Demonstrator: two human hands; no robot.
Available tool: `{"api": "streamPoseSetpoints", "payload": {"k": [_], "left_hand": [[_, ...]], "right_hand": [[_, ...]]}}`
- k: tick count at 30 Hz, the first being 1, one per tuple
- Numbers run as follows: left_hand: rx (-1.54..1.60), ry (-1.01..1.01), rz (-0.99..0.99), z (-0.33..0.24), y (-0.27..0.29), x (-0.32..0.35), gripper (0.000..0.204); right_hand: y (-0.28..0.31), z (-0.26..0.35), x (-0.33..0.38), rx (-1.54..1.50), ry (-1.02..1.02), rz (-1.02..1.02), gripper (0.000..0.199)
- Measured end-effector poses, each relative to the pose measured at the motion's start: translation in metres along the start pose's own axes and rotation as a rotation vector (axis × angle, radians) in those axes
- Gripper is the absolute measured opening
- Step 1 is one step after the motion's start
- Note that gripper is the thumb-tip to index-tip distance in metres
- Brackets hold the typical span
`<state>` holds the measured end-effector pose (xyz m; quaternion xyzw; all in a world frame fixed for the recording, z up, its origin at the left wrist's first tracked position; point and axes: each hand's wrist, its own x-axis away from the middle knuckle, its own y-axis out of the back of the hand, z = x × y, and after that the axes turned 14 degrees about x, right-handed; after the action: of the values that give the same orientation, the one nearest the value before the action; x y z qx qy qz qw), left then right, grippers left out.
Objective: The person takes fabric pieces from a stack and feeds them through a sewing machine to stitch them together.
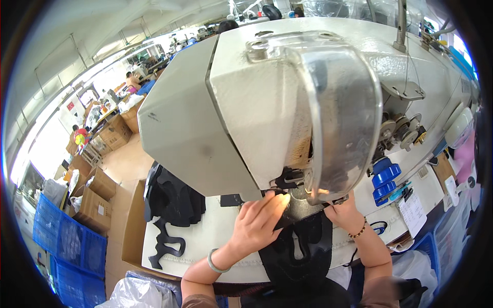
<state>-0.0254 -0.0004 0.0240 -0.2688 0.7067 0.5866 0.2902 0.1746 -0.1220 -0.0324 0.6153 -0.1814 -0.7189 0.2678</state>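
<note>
Seated at a grey sewing machine (187, 120), a person is guiding a large black piece (321, 249) under the machine head with both bare hands. The left hand (259, 220) is lying fairly flat, its fingers (268, 209) stretching forward close together and their tips resting at the dark work beside the stitching area; it is pressing from above rather than closing into a fist. A pale bangle (210, 259) is circling that wrist. The right hand (344, 213) is meeting the far right edge of the piece, its thumb side touching the material while a clear guard (354, 118) is partly covering the fingers; whether they are pinching the edge cannot be told. A beaded bracelet (359, 233) is hanging at the right wrist. The black piece is running from between the hands toward the person's lap, its cutout showing near the middle, and it is lying over the white table (208, 236). To the left, a pile of black pieces (177, 200) is sitting on the tabletop, with a single curved black cutting (172, 244) lying just in front of it. Blue knobs (385, 179) are standing out beyond the right hand, near a written sheet (412, 213).
</note>
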Motion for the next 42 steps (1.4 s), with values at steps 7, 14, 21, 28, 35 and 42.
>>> {"api": "streamPoseSetpoints", "payload": {"k": [7, 14, 21, 28, 35, 42], "left_hand": [[-0.021, -0.107, -0.006, -0.009, -0.007, -0.004, 0.035], [-0.073, -0.134, -0.030, -0.010, -0.004, -0.008, 0.028], [-0.050, -0.143, -0.037, -0.003, -0.009, -0.008, 0.024], [-0.001, -0.146, -0.076, 0.009, -0.013, -0.004, 0.025], [-0.005, -0.103, -0.085, 0.006, -0.028, 0.002, 0.032], [-0.097, -0.153, -0.168, -0.003, -0.043, -0.002, 0.027]], "right_hand": [[0.006, -0.006, -0.001, -0.086, -0.039, 0.102, 0.036], [0.010, -0.002, -0.009, -0.015, -0.041, 0.079, 0.030], [-0.008, -0.021, 0.017, -0.225, -0.195, 0.267, 0.031], [-0.003, -0.014, 0.016, -0.137, -0.256, 0.181, 0.018], [0.012, -0.001, 0.008, 0.316, 0.015, 0.152, 0.011], [0.035, 0.042, -0.008, 0.376, 0.201, 0.126, 0.027]]}}
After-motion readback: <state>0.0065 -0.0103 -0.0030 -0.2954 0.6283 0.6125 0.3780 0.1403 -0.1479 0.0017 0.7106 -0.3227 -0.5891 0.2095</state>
